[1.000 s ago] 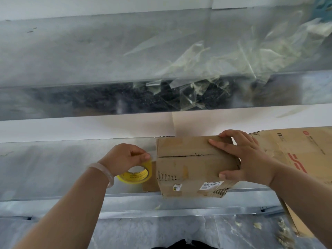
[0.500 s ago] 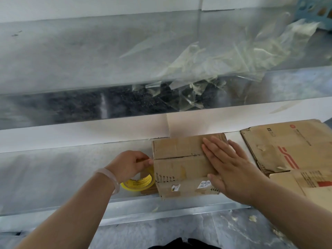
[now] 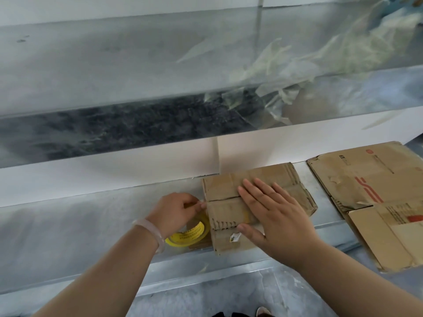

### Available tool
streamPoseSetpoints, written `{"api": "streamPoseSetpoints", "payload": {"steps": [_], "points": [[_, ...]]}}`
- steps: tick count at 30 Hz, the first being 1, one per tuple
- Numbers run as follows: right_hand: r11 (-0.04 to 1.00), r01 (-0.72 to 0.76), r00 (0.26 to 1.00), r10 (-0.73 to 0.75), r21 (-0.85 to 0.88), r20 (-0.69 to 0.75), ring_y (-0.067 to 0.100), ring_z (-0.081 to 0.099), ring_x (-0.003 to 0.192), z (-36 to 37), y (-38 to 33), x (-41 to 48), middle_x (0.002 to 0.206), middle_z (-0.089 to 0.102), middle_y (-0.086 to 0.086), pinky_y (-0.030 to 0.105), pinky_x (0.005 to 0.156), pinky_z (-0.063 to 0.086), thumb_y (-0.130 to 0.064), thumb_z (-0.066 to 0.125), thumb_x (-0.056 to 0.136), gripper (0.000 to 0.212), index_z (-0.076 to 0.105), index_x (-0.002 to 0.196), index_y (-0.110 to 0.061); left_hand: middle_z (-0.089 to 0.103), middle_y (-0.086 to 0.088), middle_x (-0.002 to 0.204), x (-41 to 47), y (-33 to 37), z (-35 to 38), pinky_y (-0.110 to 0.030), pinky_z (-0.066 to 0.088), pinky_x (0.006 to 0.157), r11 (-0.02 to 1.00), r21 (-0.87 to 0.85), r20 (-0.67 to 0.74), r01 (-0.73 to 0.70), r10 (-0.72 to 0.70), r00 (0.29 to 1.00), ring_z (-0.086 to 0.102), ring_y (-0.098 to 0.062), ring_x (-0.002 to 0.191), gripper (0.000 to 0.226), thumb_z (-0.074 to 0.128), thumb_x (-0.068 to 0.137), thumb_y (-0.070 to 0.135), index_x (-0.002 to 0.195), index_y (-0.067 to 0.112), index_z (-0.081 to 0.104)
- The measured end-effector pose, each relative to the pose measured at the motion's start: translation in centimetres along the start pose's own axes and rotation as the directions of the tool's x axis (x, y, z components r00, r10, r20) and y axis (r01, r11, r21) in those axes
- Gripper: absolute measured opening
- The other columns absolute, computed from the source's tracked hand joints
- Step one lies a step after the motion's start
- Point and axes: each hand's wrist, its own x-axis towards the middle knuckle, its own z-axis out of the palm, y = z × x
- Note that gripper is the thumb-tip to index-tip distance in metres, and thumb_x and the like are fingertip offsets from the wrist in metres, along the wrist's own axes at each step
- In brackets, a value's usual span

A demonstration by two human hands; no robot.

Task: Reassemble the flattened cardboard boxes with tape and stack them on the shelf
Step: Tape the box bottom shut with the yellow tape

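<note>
Moved: the right hand (image 3: pixel 274 223) has slid left and lies flat, fingers straight, on the box (image 3: pixel 224 188).
Left hand (image 3: pixel 176 211): holds the tape roll (image 3: pixel 190 234) at the box's left edge.
Box: on the shelf (image 3: pixel 68 225); its seam (image 3: pixel 222 198) runs rightward from the tape.

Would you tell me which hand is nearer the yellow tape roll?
Left: the left hand grips the tape roll; the right hand presses the small box beside it.

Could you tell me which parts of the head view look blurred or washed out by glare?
In the head view, the upper metal shelf and plastic film are smeared and shiny; the right hand, small box and tape roll look sharper.
</note>
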Motion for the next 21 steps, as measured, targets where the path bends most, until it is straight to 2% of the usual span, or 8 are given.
{"api": "streamPoseSetpoints", "payload": {"steps": [3,6,8,9,11,15,18,21], "points": [[1.0,-0.011,1.0,0.011,0.003,-0.003,0.015,0.03,0.144,-0.1,-0.1,0.1,0.155,0.034,-0.004,0.04,0.113,0.021,-0.07,0.018,0.095,0.076,0.037,0.15,-0.021,0.07,0.011,0.087,-0.7,-0.5,0.0,-0.019,0.05,0.07,0.996,-0.091,-0.046,-0.005,0.001,0.999,0.063,0.0,0.079,0.028,0.058,0.087,0.05,0.099,0.029,0.071],[1.0,-0.02,1.0,0.02,0.001,-0.01,0.014,0.029,0.145,0.0,-0.1,0.0,0.156,0.033,-0.005,0.04,0.114,0.021,-0.07,0.02,0.095,0.075,0.037,0.15,-0.021,0.07,0.008,0.085,-2.1,-1.4,-0.1,-0.011,0.047,0.059,0.939,-0.339,-0.121,-0.054,0.013,0.993,0.063,0.004,0.065,0.016,0.063,0.091,0.027,0.105,0.024,0.069],[1.0,-0.022,1.0,0.023,0.006,-0.021,0.013,0.028,0.145,0.0,0.0,-0.1,0.156,0.032,-0.006,0.039,0.115,0.021,-0.07,0.021,0.095,0.075,0.036,0.15,-0.022,0.072,0.009,0.083,-3.1,-2.3,-0.3,-0.009,0.047,0.063,0.914,-0.391,-0.173,-0.112,0.046,0.984,0.063,0.008,0.069,0.017,0.064,0.09,0.016,0.101,0.028,0.068],[1.0,-0.022,0.999,0.023,0.009,-0.024,0.013,0.028,0.145,0.0,-0.1,-0.1,0.156,0.032,-0.006,0.039,0.115,0.022,-0.07,0.021,0.095,0.074,0.036,0.15,-0.023,0.072,0.016,0.083,-3.4,-2.8,-0.5,-0.007,0.046,0.066,0.912,-0.387,-0.2,-0.139,0.064,0.978,0.063,0.01,0.074,0.019,0.065,0.088,0.016,0.098,0.033,0.068],[1.0,-0.026,0.999,0.026,0.015,-0.031,0.013,0.028,0.145,0.1,-0.1,-0.1,0.156,0.032,-0.007,0.039,0.115,0.022,-0.071,0.023,0.094,0.074,0.037,0.15,-0.023,0.069,0.029,0.079,-3.5,-3.2,-1.1,-0.004,0.043,0.069,0.921,-0.347,-0.227,-0.179,0.102,0.968,0.062,0.012,0.078,0.018,0.069,0.085,0.025,0.096,0.039,0.067],[0.999,-0.027,0.999,0.028,0.029,-0.033,0.012,0.027,0.146,0.2,0.1,-0.2,0.157,0.032,-0.008,0.039,0.115,0.024,-0.071,0.026,0.094,0.074,0.037,0.15,-0.024,0.059,0.008,0.072,-2.8,-3.6,-1.5,-0.007,0.037,0.067,0.981,-0.028,-0.154,-0.192,0.186,0.97,0.056,0.003,0.074,0.028,0.069,0.082,0.044,0.11,0.038,0.068],[0.999,-0.032,0.999,0.032,0.033,-0.022,0.012,0.028,0.146,0.2,0.1,-0.2,0.156,0.033,-0.008,0.04,0.115,0.024,-0.071,0.025,0.094,0.074,0.038,0.15,-0.024,0.057,0.01,0.079,-2.3,-3.5,-1.4,-0.007,0.035,0.067,0.974,0.116,-0.075,-0.193,0.203,0.976,0.052,0.001,0.074,0.048,0.059,0.082,0.059,0.122,0.033,0.064],[0.998,-0.033,0.999,0.034,0.047,-0.017,0.012,0.027,0.146,0.1,0.2,-0.3,0.157,0.032,-0.008,0.04,0.115,0.023,-0.072,0.024,0.094,0.074,0.035,0.151,-0.026,0.052,0.014,0.081,-1.8,-2.8,-1.2,-0.01,0.033,0.068,0.954,0.216,-0.033,-0.207,0.219,0.975,0.052,-0.005,0.079,0.044,0.056,0.088,0.054,0.126,0.033,0.061]]}}
